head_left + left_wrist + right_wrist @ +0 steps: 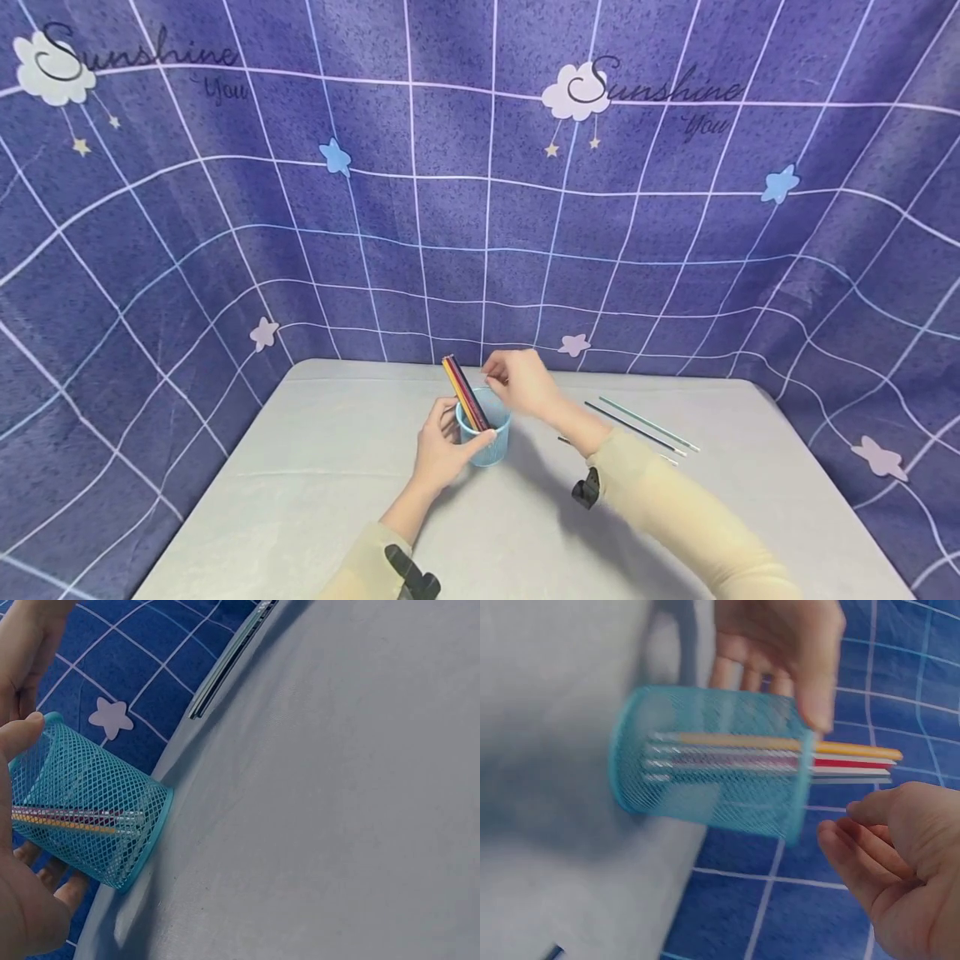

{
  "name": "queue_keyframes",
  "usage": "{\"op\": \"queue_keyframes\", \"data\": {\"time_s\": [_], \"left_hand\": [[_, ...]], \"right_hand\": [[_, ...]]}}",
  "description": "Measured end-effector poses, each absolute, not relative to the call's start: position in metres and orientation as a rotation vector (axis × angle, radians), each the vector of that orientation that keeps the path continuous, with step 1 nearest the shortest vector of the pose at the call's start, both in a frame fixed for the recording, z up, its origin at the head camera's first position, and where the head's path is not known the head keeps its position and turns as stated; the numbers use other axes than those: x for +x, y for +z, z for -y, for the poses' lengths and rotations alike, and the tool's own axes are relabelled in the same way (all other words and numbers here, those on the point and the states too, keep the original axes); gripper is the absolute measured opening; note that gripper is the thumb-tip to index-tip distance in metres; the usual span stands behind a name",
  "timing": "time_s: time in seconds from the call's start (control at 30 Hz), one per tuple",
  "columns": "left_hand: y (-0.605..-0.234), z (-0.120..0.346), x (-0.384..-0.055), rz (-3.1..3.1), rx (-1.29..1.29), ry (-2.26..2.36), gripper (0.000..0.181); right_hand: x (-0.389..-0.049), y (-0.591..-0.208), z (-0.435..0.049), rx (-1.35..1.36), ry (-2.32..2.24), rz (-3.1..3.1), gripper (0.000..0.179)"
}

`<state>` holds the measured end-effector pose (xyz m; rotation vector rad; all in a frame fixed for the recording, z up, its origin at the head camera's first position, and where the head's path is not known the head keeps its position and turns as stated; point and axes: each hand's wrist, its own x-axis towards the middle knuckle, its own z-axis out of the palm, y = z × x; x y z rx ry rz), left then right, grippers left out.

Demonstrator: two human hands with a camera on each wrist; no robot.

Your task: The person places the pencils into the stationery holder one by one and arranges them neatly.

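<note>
A light-blue mesh pencil cup (pixel 492 451) is gripped around its side by my left hand (pixel 439 448), with the thumb near the rim. Inside lean several pencils (pixel 466 396), yellow-orange, red and dark, their upper ends rising past the rim. My right hand (pixel 523 383) hovers beside the cup's mouth, next to the pencils. In the right wrist view its fingers (pixel 889 855) are loosely bent, thumb and fingertips apart, with nothing between them. Through the mesh (pixel 90 776), the left wrist view shows the pencils' lower ends.
On the grey-white table, right of the cup, lie a green pencil (pixel 648 423) and a dark pencil (pixel 633 427). Another pencil (pixel 669 460) is partly hidden by my right forearm. A purple-blue gridded curtain (pixel 450 208) hangs behind and at the sides.
</note>
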<state>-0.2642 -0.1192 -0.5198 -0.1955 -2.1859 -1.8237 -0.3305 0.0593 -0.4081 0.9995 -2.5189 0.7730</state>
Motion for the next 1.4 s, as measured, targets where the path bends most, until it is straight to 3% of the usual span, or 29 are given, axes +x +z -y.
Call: {"op": "queue_keyframes", "data": {"time_s": [0.23,0.53,1.4], "left_hand": [[-0.52,0.12,-0.265,2.178,-0.19,-1.82,0.068],[-0.518,0.118,-0.263,2.184,-0.175,-1.82,0.069],[-0.517,0.114,-0.262,2.181,-0.151,-1.826,0.067]], "right_hand": [[-0.33,-0.383,-0.088,0.976,0.791,2.531,0.007],[-0.331,-0.384,-0.136,0.898,0.76,2.517,0.007],[-0.309,-0.453,-0.216,0.903,0.665,2.673,0.007]]}}
